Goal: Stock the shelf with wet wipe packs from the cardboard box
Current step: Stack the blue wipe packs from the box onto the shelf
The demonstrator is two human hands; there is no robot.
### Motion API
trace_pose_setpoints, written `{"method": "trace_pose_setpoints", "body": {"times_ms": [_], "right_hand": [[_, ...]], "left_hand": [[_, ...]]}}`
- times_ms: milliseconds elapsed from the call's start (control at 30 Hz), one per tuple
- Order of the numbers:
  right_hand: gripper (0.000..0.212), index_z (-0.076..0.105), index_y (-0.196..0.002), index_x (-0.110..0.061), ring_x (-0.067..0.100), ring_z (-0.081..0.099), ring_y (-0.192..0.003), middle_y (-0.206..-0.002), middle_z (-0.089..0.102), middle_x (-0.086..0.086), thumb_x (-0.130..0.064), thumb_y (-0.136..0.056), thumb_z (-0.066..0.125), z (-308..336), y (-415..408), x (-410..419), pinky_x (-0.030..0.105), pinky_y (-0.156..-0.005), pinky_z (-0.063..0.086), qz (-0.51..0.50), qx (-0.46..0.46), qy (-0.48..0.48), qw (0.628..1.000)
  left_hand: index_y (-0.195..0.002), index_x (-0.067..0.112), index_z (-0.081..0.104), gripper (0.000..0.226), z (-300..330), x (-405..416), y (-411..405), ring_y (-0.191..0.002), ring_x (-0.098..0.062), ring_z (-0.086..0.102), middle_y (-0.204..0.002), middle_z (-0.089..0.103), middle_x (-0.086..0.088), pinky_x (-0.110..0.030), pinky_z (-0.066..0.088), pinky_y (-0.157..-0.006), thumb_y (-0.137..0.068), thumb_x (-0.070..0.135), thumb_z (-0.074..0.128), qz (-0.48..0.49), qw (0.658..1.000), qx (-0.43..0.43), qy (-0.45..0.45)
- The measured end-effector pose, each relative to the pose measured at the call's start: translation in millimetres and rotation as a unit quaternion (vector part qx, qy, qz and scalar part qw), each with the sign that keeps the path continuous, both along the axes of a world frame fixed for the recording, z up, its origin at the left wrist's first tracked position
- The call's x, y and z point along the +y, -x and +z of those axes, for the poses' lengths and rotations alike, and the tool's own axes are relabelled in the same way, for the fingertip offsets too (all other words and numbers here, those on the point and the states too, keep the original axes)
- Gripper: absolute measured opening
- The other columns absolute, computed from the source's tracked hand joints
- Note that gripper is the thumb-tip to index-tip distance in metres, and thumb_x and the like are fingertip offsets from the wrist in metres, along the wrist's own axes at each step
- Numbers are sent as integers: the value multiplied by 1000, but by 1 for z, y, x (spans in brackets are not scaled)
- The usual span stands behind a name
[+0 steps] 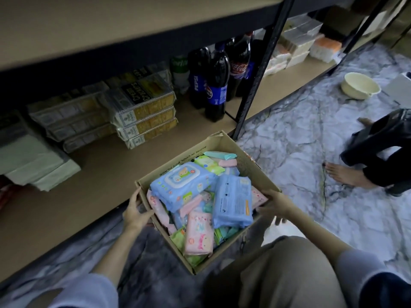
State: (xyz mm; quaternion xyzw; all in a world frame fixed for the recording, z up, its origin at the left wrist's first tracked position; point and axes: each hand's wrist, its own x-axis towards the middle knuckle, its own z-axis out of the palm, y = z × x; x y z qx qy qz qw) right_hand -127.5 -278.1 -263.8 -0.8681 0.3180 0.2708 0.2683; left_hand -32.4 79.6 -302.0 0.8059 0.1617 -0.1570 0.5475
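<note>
A second person (pixel 382 150) is cut off by the right edge; the right hand's (pixel 274 205) fingertips hide behind the cardboard box (pixel 233 247).

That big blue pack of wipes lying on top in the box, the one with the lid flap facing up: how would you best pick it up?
From above, I'd say. The blue wipe pack lies flat on top of the pile in the cardboard box, nothing covering it. Grip across its narrower width, fingers on one long edge and thumb on the other; the soft sides should give. Both hands, left hand and right hand, are on the box now.
</note>
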Motion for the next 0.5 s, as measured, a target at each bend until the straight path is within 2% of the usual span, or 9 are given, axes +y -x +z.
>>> {"method": "trace_pose_setpoints", "body": {"times_ms": [67,100,233,367,433,500], "right_hand": [[52,48,-132,-19,32,62,-101,-118,62,15,-32,-84,65,18,-23,-14,33,-77,48,92,-4,115,989],[48,50,-131,-19,31,58,-107,-118,62,16,-30,-86,63,23,-34,-23,32,-82,45,106,-30,132,985],[46,49,-134,-22,32,51,-119,-130,55,15,-15,-89,57,8,-85,-38,36,-93,41,146,-90,96,980],[46,52,-131,-25,34,55,-112,-124,60,15,-8,-88,54,-24,-109,-38,37,-89,44,147,-110,91,979],[45,54,-128,-26,36,59,-104,-116,64,19,-5,-89,50,-27,-111,-42,37,-82,45,141,-133,106,975],[48,54,-129,-24,35,60,-99,-107,66,21,0,-87,48,-24,-112,-41,32,-73,42,140,-136,108,975]], "left_hand": [[-138,20,40,77,-3,2,-1,-118,-29,53,-132,52,-15,-41,47,-95,-72,-6,71,-9,1000,-3,-5],[-137,21,41,77,-3,2,-2,-118,-28,53,-131,53,-16,-40,47,-94,-72,-4,73,-11,1000,-1,-5],[-135,18,44,75,-11,7,-7,-119,-24,53,-125,57,-15,-30,40,-98,-70,-3,75,-8,1000,-6,-11],[-135,20,44,74,-19,10,-8,-111,-16,50,-111,52,0,-41,48,-95,-71,-5,73,9,1000,-11,5],[-132,24,45,74,-22,12,-8,-110,-16,51,-111,52,1,-44,55,-81,-70,-7,72,11,1000,-2,27],[-128,32,46,77,-25,17,-10,-112,-21,55,-112,55,0,-40,59,-65,-69,-11,71,10,999,6,40]]}}
